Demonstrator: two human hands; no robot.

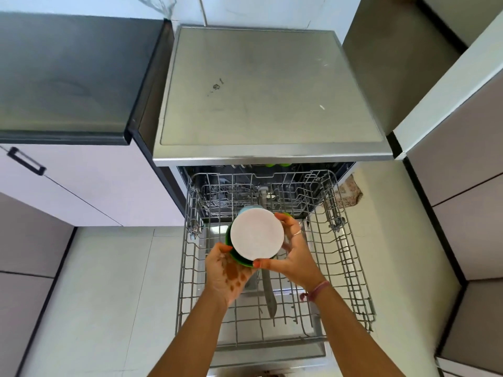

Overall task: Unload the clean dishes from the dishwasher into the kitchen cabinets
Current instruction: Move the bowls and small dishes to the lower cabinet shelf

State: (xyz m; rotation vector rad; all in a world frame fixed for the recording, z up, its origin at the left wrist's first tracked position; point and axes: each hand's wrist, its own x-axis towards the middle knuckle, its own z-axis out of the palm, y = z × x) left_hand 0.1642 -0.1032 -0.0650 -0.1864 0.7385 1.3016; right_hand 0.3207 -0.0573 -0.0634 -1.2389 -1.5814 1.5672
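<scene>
Dishwasher [272, 93] sits in the middle w/ its steel top facing the camera, dark table [62, 74] to its left, pale cabinet fronts [89, 186] w/ a black handle below that, more cabinet panels [468, 202] on the right. Light tiled floor [109, 295] around. Wire rack [345, 268] is pulled fully out toward the person, mostly bare grid; a second rack shows further back inside the tub, w/ sth green just under the top edge, too small to tell what. A knife [269, 297] lies flat on the rack, blade pointing toward the person, just below the hands. Held above the rack, approx centre: a stack of upturned dishes – white round base [257, 235] on top facing the camera, a green bowl [235, 258] rim showing at lower left under it, a pale blue piece [246, 209] peeking out at the back. Left hand [228, 273] supports the stack from lower left, palm up, fingers curled under the green rim, thumb on its edge. Right hand [292, 254] grips the stack from the right, fingers wrapped round the far side, thumb along the near edge; ring on one finger, pink band [317, 289] at the wrist. Both forearms reach in from the bottom of the view. Patterned cloth [349, 193] on the floor beside the rack's right rear corner.
</scene>
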